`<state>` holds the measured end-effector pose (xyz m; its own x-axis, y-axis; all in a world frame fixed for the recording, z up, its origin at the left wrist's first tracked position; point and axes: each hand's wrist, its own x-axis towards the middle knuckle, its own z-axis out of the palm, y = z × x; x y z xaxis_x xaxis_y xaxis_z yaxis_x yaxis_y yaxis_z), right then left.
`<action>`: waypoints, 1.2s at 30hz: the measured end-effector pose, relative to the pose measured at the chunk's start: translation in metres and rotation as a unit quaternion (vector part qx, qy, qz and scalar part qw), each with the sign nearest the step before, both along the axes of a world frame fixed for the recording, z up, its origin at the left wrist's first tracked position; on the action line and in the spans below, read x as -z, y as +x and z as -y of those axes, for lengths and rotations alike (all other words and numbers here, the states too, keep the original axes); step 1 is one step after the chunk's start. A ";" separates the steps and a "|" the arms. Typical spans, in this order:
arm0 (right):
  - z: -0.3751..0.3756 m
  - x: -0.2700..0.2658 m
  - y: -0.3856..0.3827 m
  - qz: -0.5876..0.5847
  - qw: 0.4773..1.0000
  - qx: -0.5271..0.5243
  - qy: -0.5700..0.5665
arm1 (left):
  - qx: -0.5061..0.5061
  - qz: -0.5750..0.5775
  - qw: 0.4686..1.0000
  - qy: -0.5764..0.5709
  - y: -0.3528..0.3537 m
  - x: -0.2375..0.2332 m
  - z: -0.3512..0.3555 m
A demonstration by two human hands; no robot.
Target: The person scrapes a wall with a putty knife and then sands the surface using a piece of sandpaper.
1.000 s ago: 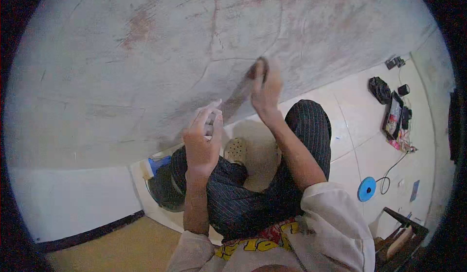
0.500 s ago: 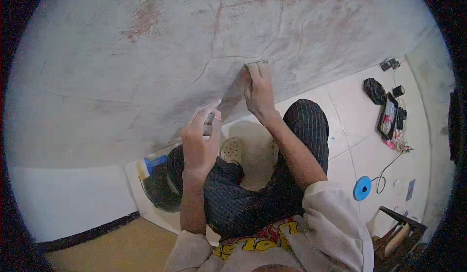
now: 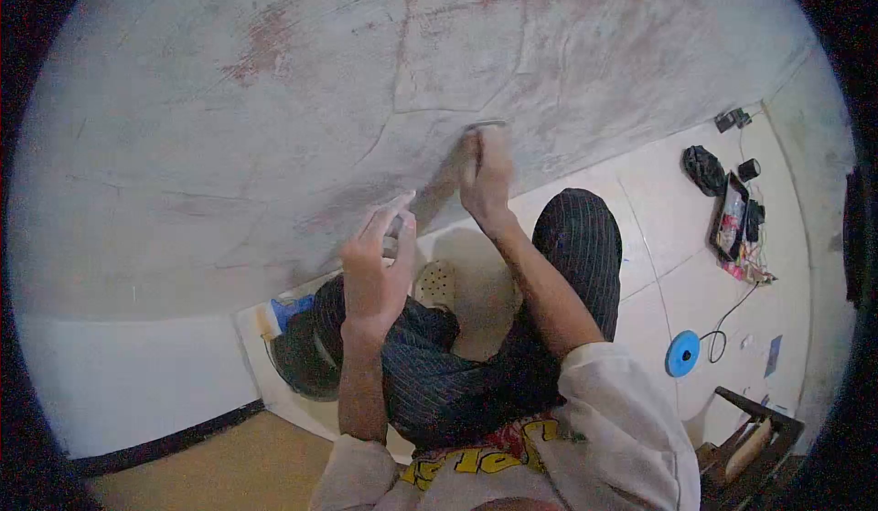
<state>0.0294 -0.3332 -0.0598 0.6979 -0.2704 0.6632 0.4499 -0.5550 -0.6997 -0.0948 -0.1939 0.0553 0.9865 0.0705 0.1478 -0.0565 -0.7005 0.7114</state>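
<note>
In front of me rises a patchy grey-white wall (image 3: 320,100) with rough scratches and faded red areas. My right hand (image 3: 487,177) is closed, pressing a piece of sandpaper (image 3: 489,124) against its lower part. Only a thin dark edge of that piece shows beyond the fingertips, which are blurred by motion. To the left, my left hand (image 3: 375,260) is held up near the wall with fingers bent and a gap at the thumb. Pale dust coats its fingertips, and nothing shows in it.
A beige clog (image 3: 435,285) is on my foot below the hands. Left of my leg sits a dark round container (image 3: 306,360). On the tiled floor at right lie a black bag (image 3: 703,171), a black tray (image 3: 729,218), a blue disc (image 3: 682,354) with a cord, and a dark wooden frame (image 3: 754,442).
My right hand and the sandpaper have shifted slightly down along the wall, and the fingers are now blurred. My left hand stays almost in place.
</note>
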 end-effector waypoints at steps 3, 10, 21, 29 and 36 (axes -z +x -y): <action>0.000 0.000 0.005 -0.127 0.962 0.013 0.242 | -0.007 -0.011 1.000 0.008 -0.001 -0.005 0.003; -0.002 -0.012 -0.005 -0.210 0.919 -0.080 0.324 | -0.011 -0.004 0.999 0.053 0.000 0.000 0.002; -0.002 0.007 0.003 0.003 0.999 -0.014 0.050 | 0.022 -0.008 0.999 0.034 0.004 -0.002 0.005; -0.005 0.011 0.009 -0.088 0.979 0.031 0.181 | 0.025 -0.027 0.999 -0.017 0.002 0.000 0.003; 0.001 -0.003 0.005 -0.112 0.973 0.028 0.200 | 0.038 0.006 0.999 0.035 0.002 0.002 0.002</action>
<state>0.0340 -0.3342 -0.0564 0.7896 -0.5175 0.3297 0.2384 -0.2364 -0.9420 -0.0924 -0.1961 0.0535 0.9866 -0.0153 0.1624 -0.1200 -0.7422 0.6593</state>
